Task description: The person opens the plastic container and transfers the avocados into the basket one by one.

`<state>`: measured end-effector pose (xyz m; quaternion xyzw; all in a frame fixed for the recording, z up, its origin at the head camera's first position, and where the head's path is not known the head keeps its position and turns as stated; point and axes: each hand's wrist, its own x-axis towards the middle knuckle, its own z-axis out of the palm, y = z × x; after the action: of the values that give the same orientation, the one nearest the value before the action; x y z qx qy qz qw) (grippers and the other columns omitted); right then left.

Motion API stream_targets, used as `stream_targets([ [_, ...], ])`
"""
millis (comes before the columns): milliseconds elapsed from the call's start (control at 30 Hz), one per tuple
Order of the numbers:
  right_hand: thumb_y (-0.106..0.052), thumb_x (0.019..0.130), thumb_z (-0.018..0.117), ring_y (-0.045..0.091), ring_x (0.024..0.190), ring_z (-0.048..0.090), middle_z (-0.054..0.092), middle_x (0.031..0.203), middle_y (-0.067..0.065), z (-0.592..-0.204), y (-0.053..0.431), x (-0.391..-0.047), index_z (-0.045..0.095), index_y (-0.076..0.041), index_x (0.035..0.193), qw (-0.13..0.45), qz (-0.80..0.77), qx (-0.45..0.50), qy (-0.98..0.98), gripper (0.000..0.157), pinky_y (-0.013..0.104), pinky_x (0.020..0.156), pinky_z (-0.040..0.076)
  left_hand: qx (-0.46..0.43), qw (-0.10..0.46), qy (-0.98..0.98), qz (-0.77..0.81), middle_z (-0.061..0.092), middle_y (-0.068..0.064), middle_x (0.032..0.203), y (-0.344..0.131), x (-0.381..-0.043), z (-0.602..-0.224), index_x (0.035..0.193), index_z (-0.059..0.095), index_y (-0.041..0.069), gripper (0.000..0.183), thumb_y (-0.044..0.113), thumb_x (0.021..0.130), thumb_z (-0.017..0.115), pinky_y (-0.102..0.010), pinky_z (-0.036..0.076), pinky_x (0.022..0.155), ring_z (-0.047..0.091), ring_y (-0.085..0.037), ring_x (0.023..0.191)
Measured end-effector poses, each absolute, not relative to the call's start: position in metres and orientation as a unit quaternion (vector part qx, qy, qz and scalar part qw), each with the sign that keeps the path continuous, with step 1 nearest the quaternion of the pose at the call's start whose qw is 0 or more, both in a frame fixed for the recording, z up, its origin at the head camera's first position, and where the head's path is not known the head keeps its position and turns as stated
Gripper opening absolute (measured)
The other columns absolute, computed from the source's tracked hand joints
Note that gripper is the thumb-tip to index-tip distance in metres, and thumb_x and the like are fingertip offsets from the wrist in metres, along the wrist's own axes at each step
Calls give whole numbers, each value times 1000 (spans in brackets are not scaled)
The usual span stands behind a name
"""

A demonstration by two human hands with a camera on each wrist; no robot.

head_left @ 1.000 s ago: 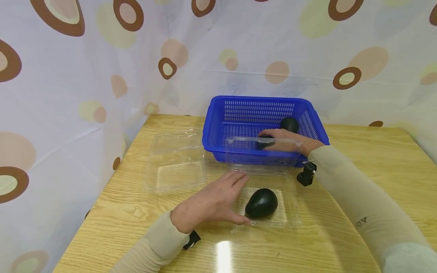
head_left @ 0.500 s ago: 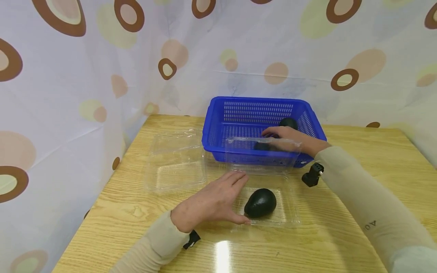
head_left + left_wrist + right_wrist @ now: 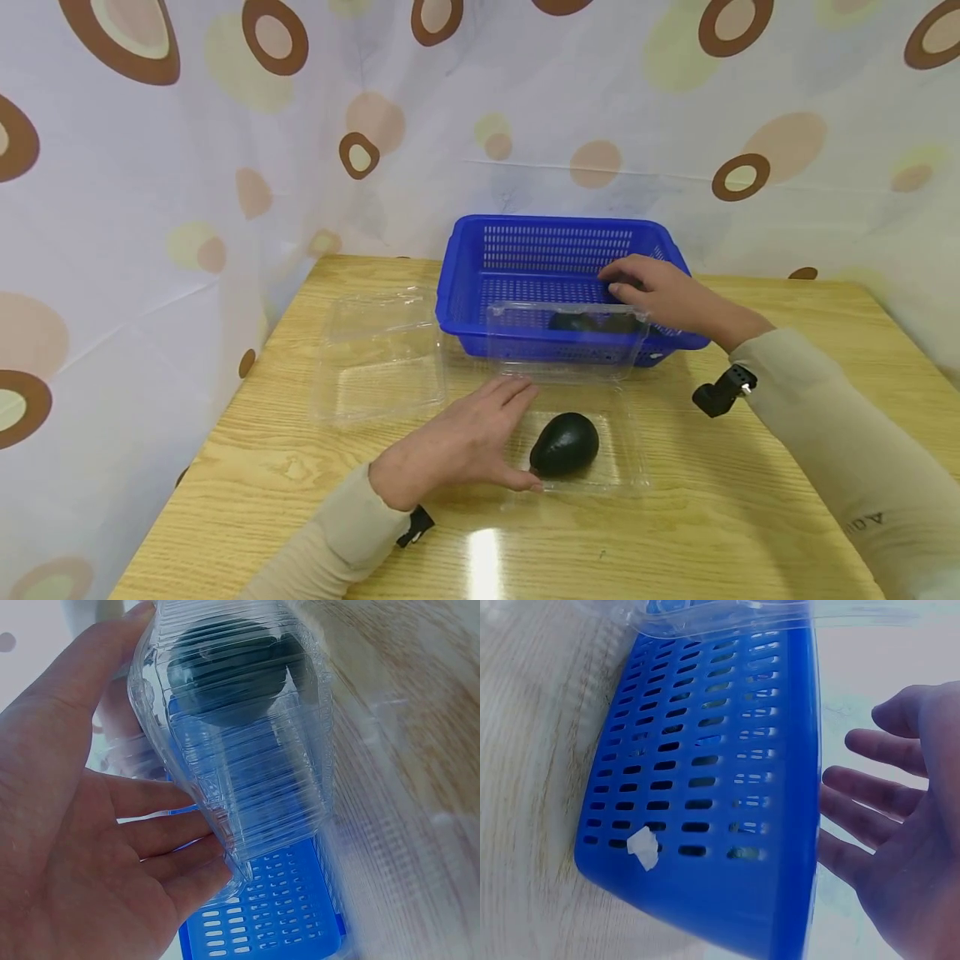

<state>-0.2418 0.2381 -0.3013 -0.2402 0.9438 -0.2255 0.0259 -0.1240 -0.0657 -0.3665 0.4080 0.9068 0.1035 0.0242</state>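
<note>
A dark green avocado (image 3: 565, 444) lies in the base of a clear plastic clamshell box (image 3: 628, 433), its lid (image 3: 566, 354) raised toward the basket. My left hand (image 3: 461, 446) spans the box's left side, thumb at the near edge and fingers farther back. In the left wrist view those fingers touch the box's rim, and the avocado (image 3: 225, 671) shows through the plastic. My right hand (image 3: 667, 292) is over the right end of a blue basket (image 3: 468, 337), above a dark fruit it mostly hides. In the right wrist view its fingers extend loosely past the basket rim, nothing visibly held.
More dark avocados (image 3: 572, 322) lie in the basket's front right part, seen through the raised lid. A second clear clamshell box (image 3: 386, 387) stands open to the left. The wooden table (image 3: 300, 500) meets a patterned curtain (image 3: 420, 183) at the back and left.
My right hand has moved right and slightly up, off the front avocado to the basket's right end. The left hand keeps its place at the box. The head view has shifted slightly.
</note>
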Motion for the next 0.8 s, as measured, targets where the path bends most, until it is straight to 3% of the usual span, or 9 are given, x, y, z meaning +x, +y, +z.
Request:
stream_targets([
  [600,-7,102,45,26,109,62,63,120,10,-278,253,-204,61,-6,127,-58,-238,-242,939,30,47,89,54,411,29,905,109,36,-14,158,-67,-125,-367,153,33,3,110,68,74,73,-36,30,123,32,-28,148],
  [667,-7,102,45,25,110,63,63,122,9,-274,255,-198,61,-7,129,-67,-235,-246,938,31,40,89,55,410,30,905,112,36,-13,158,-67,-125,-367,153,33,3,110,68,74,74,-37,30,123,32,-28,148],
  [800,-5,101,48,26,111,63,61,126,9,-267,257,-186,60,-8,130,-85,-238,-259,932,31,14,87,50,410,30,904,115,36,-13,158,-68,-125,-367,153,33,3,110,68,74,74,-37,30,123,32,-28,148],
])
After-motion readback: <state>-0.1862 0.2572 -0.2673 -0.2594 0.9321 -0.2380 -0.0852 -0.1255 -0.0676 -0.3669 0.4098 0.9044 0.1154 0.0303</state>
